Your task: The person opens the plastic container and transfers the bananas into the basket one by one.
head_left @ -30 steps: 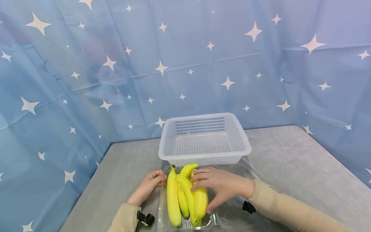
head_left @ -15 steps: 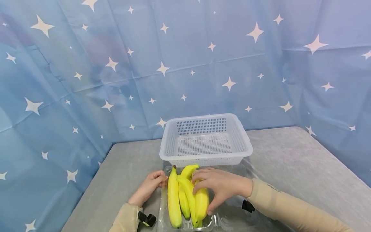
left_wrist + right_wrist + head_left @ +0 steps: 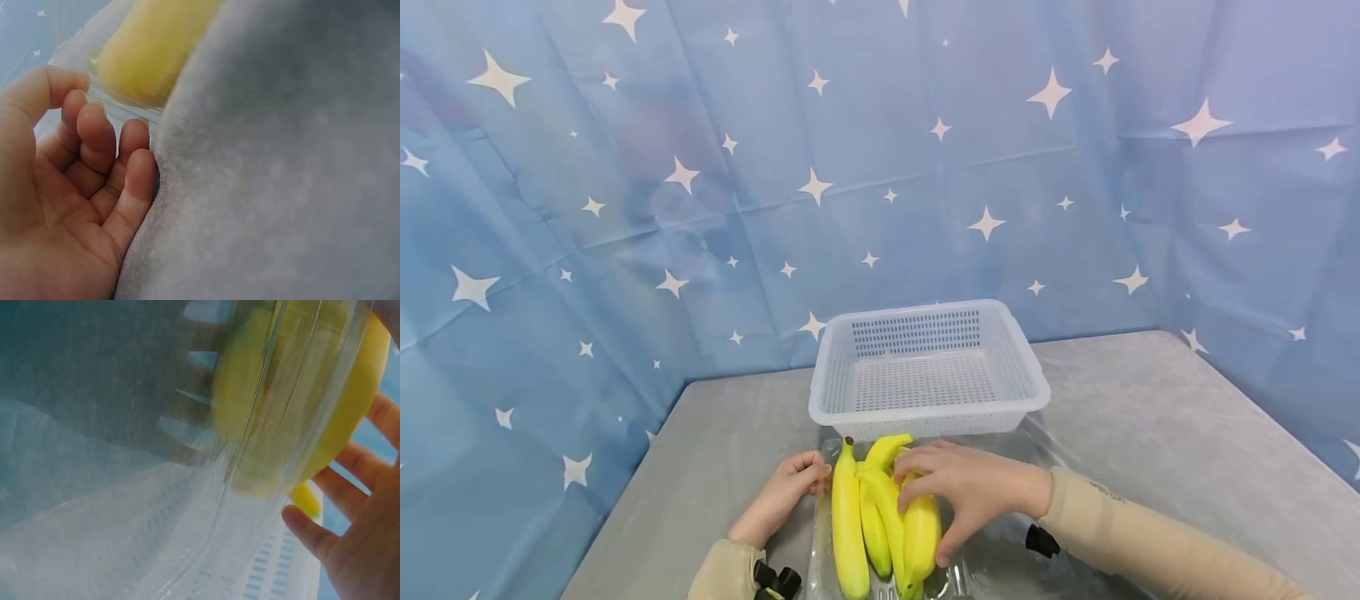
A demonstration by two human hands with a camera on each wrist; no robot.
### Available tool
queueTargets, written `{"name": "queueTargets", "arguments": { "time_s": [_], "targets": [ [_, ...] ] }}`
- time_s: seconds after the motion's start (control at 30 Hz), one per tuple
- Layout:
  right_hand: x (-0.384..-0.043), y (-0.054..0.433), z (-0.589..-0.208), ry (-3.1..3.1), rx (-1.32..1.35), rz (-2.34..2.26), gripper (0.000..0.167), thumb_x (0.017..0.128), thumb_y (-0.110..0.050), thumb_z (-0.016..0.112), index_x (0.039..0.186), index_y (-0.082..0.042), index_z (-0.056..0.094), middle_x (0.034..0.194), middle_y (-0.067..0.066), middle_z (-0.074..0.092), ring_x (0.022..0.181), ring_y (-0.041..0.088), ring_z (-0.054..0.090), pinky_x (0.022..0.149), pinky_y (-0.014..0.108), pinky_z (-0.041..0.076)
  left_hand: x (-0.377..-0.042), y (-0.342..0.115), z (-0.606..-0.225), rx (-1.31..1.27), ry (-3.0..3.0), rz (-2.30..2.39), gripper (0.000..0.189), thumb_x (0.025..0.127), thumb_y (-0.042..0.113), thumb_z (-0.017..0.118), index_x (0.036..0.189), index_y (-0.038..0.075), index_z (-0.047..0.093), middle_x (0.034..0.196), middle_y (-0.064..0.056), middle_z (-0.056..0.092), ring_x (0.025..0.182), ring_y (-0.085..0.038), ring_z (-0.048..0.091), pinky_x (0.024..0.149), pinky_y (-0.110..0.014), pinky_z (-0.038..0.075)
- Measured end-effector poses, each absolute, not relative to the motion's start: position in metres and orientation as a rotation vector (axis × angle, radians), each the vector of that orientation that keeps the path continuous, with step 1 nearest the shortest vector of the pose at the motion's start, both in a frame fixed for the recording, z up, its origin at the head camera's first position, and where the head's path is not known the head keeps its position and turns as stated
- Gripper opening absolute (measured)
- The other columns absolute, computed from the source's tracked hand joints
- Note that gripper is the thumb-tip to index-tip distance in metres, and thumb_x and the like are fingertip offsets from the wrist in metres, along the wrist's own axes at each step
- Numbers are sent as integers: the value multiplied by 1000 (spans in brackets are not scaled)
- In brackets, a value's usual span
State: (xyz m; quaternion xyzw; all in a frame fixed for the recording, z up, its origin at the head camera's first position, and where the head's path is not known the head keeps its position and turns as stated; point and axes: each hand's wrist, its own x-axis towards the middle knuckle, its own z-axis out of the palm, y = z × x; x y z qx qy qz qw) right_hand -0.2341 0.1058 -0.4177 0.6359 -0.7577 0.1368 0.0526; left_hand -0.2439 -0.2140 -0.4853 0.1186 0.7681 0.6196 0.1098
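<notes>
Head view shows a clear plastic box [image 3: 822,550] on a grey table [image 3: 1120,417], with yellow bananas [image 3: 886,504] lying inside the box, side by side and partly overlapping, their length running from its near end toward its far end. At the left wall of the box, near its far corner, the left hand [image 3: 792,485] has its fingers curled, thumb and fingertip together on the plastic edge; the left wrist view puts this pinch just beside a banana's yellow, seen blurred. Over the right side of the box, the right hand [image 3: 968,492] has its fingers parted from one another and bent across the right-hand banana [image 3: 922,542], thumb against the other side, so the fruit is clasped between them while it lies in the box. Along the left wall of the box lies the left-hand banana [image 3: 848,533], its dark stem end toward the far edge. A clear lid [image 3: 1000,567] spreads to the right of the box, and the right wrist view sees yellow fruit through clear plastic. Just beyond the box stands a white slotted basket [image 3: 932,413]; whether the two touch, I cannot tell. Tan sleeves [image 3: 1150,529] reach in from both sides of the box, and farther beyond it hangs a blue curtain [image 3: 880,125] with white stars
</notes>
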Motion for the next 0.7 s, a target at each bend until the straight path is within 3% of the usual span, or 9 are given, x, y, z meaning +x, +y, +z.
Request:
{"name": "queueTargets", "arguments": {
  "time_s": [0.7],
  "targets": [
    [-233, 107, -418, -2304, 1932, 424, 59, 76, -65, 67, 120, -27, 60, 133, -3, 49, 127, 17, 44, 99, 45, 40, -243, -214, -487, 331, 2265, 1829, 28, 93, 14, 57, 69, 9, 45, 63, 2, 46, 64, -13, 48, 68, -27, 42]
  ]
}}
